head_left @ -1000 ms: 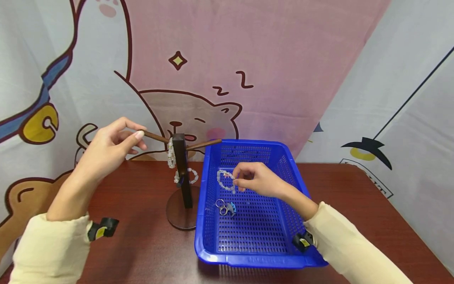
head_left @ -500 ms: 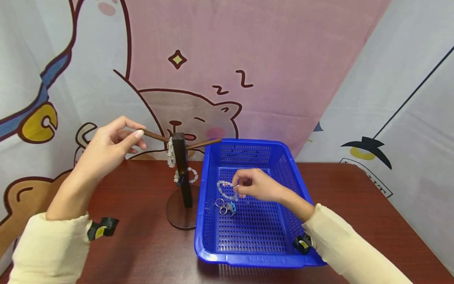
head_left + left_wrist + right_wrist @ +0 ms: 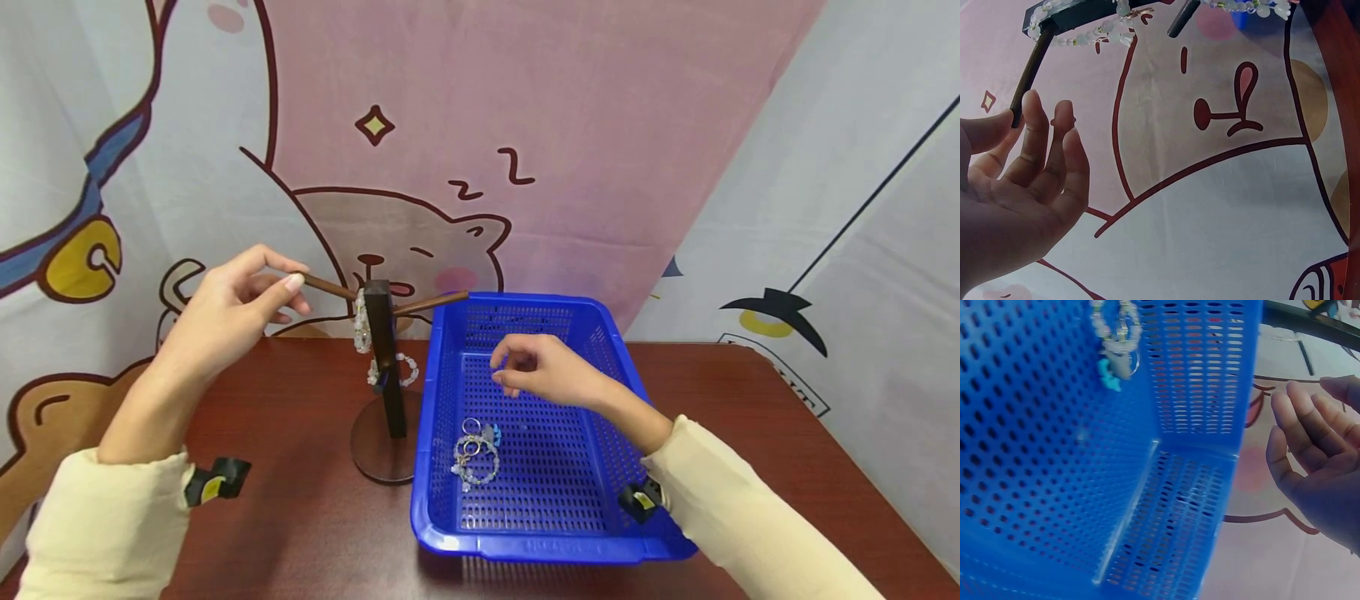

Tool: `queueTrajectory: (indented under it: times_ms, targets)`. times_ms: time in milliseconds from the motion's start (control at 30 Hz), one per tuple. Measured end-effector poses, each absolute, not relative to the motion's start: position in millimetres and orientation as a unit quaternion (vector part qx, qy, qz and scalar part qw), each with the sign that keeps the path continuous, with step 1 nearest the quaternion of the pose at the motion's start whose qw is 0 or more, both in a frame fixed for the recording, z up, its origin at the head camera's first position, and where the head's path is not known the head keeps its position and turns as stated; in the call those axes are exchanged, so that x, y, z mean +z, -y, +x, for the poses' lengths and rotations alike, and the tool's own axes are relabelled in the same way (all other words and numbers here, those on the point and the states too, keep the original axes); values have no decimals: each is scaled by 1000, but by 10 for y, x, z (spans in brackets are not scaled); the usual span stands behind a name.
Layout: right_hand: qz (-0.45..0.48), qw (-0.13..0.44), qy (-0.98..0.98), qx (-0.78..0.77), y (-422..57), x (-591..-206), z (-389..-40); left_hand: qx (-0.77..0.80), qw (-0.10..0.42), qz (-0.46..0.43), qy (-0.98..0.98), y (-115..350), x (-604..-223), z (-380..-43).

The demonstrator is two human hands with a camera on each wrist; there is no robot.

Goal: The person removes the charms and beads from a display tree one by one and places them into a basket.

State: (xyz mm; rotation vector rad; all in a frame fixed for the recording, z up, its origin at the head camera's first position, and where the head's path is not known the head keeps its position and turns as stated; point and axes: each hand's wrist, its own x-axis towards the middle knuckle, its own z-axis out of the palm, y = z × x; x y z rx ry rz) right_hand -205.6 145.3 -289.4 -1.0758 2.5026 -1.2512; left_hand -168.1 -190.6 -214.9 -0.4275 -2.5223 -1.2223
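Note:
My left hand (image 3: 225, 321) pinches the tip of an upper wooden peg (image 3: 1031, 75) on a dark jewelry stand (image 3: 385, 362). Close to the post, a clear beaded bracelet (image 3: 362, 325) hangs on that peg. Another beaded bracelet (image 3: 412, 372) hangs lower, partly behind the post. Over the blue basket (image 3: 555, 550), my right hand (image 3: 551, 371) hovers with fingers loosely bent and nothing between them. A pale beaded bracelet (image 3: 484, 481) lies on the basket floor, overlapping a keychain with metal rings and a blue-and-grey charm (image 3: 495, 434). In the right wrist view the bracelet (image 3: 1121, 346) is blurred.
The stand's round base (image 3: 375, 450) sits against the basket's left side on a reddish-brown table (image 3: 300, 517). Its other upper peg (image 3: 435, 303) reaches over the basket's back left corner. A cartoon-printed cloth (image 3: 600, 167) hangs behind the table.
My right hand moved toward me with the bracelet, let it go onto the keychain, then rose back empty. The keychain shifted slightly. My left hand stays on the peg.

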Motion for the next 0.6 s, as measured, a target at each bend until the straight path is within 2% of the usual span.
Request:
queueTrajectory:
  times_ms: [600]
  targets:
    - [-368, 27, -817, -444, -1269, -2471, -2129, -421, 151, -144, 883, 1902, -2141, -1669]
